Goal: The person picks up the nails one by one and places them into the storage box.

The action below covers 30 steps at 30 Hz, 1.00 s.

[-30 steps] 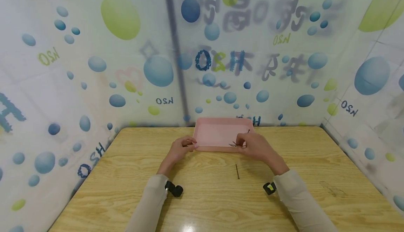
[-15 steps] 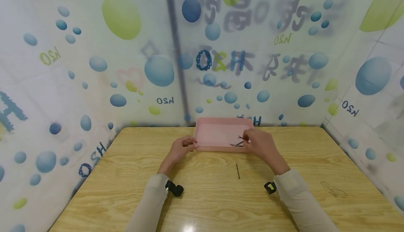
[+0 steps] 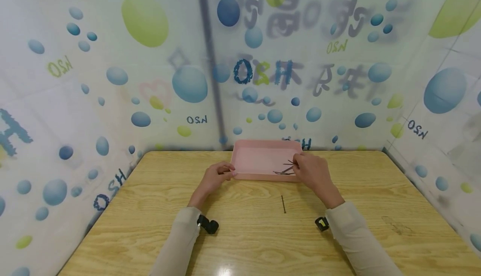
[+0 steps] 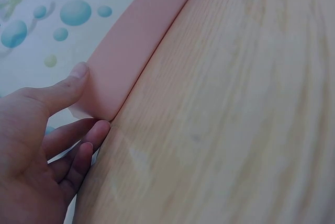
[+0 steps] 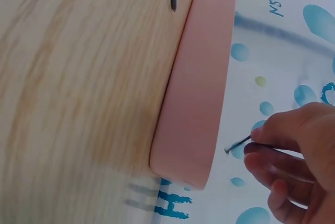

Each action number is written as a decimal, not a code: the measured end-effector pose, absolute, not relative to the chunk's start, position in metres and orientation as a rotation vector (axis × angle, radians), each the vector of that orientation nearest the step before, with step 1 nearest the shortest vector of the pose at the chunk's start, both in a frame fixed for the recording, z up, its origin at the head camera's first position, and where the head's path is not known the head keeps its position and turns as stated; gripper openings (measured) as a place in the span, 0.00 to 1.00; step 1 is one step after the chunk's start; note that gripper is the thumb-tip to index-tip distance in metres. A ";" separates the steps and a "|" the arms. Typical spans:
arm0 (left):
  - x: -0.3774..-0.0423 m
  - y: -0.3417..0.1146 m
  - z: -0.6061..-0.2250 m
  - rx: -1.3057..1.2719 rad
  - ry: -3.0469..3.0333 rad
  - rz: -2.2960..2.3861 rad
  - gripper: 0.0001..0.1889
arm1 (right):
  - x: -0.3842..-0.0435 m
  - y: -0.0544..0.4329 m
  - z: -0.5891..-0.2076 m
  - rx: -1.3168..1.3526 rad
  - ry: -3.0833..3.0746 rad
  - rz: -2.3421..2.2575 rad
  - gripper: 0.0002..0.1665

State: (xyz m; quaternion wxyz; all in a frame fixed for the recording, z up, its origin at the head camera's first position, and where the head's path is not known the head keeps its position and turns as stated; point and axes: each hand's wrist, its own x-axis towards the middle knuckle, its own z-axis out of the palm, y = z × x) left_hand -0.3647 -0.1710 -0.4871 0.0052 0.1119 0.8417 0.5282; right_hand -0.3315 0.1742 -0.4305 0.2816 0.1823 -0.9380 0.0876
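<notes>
A shallow pink tray stands at the table's far edge. My left hand holds its near left corner; in the left wrist view, the thumb lies on the wall and the fingers curl at the base. Over the tray's right end, my right hand pinches a thin dark nail between thumb and forefinger. Several dark nails lie inside along the near right side; the right hand partly hides that area. Another nail lies on the table in front of the tray.
The wooden table has light grain. A curtain printed with blue and green dots hangs behind and at both sides. Faint dark marks show on the table at the right. A black camera sits on each wrist.
My right hand has moved right and slightly back over the tray, with a nail in its fingers, uncovering more of the nails inside. The left hand and the tray stay put.
</notes>
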 end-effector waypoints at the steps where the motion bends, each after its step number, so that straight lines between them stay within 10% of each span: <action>1: -0.365 -0.171 -0.487 0.351 2.636 1.653 0.10 | -0.332 0.174 -0.431 0.484 -2.510 0.239 0.06; 30: -0.364 -0.170 -0.487 0.359 2.633 1.678 0.12 | -0.315 0.152 -0.431 0.790 -3.333 0.665 0.22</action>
